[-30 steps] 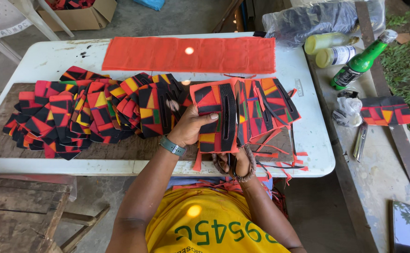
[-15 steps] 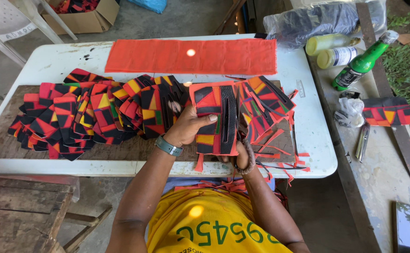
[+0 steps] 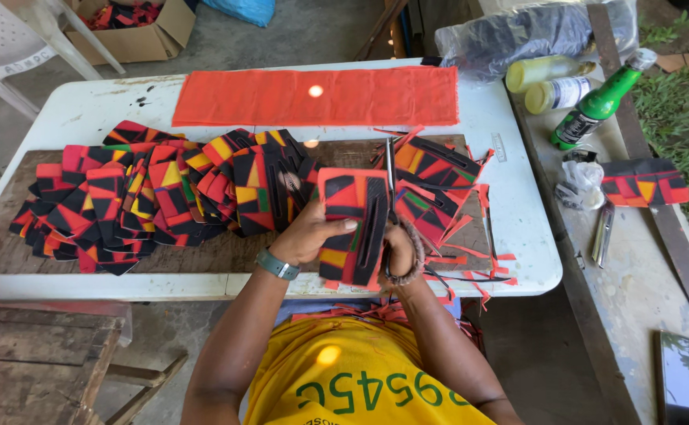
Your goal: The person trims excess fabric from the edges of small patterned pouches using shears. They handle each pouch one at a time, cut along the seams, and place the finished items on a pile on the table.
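Note:
My left hand grips a red, black and yellow patterned fabric piece over the near edge of the white table. My right hand, with a beaded bracelet on the wrist, is partly hidden behind that piece and holds scissors. The blades point away from me along the piece's right edge. A spread of similar patterned pieces covers a wooden board to the left. A smaller stack of pieces lies just right of the scissors.
A long orange cloth strip lies across the far side of the table. Red offcuts litter the right near corner. On the ledge to the right stand a green bottle, two pale bottles, a patterned piece and a metal tool. A cardboard box sits on the floor beyond.
The held piece has come slightly nearer to me and sits more upright. The scissors' blades now show along its right edge. The piles on the table have not moved.

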